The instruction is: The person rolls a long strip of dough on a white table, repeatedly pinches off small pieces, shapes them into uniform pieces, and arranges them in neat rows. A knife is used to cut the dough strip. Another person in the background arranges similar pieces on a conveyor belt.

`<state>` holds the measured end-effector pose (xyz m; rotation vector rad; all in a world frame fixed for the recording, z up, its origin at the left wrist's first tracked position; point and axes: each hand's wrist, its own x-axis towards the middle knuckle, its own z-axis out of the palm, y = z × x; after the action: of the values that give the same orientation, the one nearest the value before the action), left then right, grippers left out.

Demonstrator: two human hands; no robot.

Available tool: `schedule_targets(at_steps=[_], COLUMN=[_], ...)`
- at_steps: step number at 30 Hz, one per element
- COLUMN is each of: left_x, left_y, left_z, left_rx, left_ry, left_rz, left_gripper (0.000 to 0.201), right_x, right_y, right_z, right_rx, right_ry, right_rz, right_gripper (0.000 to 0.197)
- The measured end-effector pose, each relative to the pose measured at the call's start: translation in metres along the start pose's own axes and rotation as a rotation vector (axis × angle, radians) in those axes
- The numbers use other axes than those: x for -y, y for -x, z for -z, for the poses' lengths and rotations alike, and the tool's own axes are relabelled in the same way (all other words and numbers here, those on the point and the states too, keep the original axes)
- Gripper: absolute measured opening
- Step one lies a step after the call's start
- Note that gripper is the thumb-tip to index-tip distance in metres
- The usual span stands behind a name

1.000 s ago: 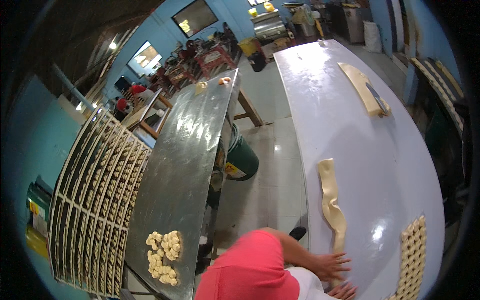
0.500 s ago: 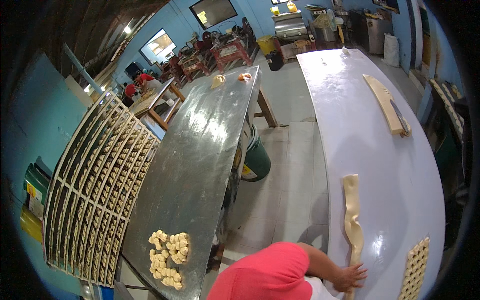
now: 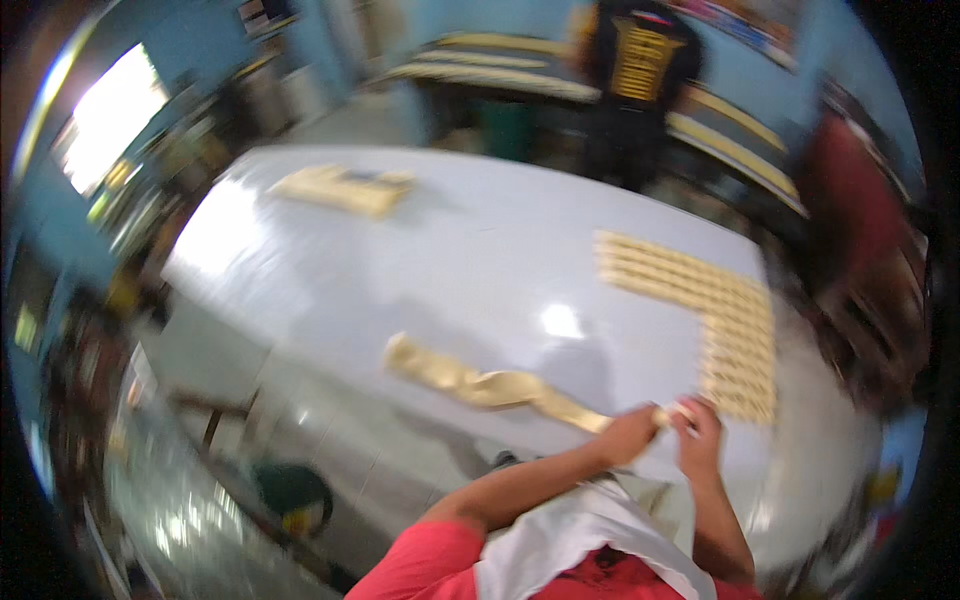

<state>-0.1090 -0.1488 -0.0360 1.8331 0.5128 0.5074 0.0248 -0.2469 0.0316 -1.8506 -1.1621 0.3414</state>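
A long, rumpled strip of dough [image 3: 490, 387] lies along the near side of the pale table [image 3: 480, 255]. My left hand [image 3: 630, 436] is closed over the strip's right end, which narrows there. A short length of dough shows beyond it. At that end my right hand [image 3: 698, 425] is closed too, its fingers bent round the dough, close beside the left. Blur hides exactly how the fingertips meet the dough. To the right of my hands, small dough pieces [image 3: 740, 350] lie in tight rows forming a corner shape.
A thick dough slab [image 3: 345, 190] with a dark object on it lies at the table's far left. Behind the table stands a person in a dark shirt [image 3: 640, 70], near racks holding long dough strips [image 3: 500, 75]. A metal table [image 3: 190, 500] and green bucket [image 3: 290, 492] are at lower left.
The view has swung right, from the metal table and rack to the pale table. My left hand, spread on the dough before, is now closed on it. My right hand has come into view.
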Motion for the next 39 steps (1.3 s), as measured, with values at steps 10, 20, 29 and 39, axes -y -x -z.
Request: schedule_targets(at_steps=[10,20,29,39], left_x=[-0.078,-0.032,-0.041,-0.036], left_y=[-0.027,-0.111,-0.107,-0.099], left_z=[0.057,0.054,0.061,0.049], left_rx=[-0.107,0.080,0.055,-0.006], left_ry=[-0.190,-0.238,0.094,-0.119], left_rz=[-0.039,0.034,0.330,0.186], left_gripper=[0.027,0.022,0.013,0.079], right_x=[0.063,-0.035,-0.168,-0.140], right_y=[-0.058,-0.154,-0.226,-0.207], right_z=[-0.009,-0.028,-0.024,-0.020], right_rx=[-0.040,-0.100,-0.027,-0.145], right_ry=[0.256,0.469,0.621,0.400], right_rz=[0.430,0.230,0.021,-0.023], right_gripper=[0.011,0.030,0.028,0.034])
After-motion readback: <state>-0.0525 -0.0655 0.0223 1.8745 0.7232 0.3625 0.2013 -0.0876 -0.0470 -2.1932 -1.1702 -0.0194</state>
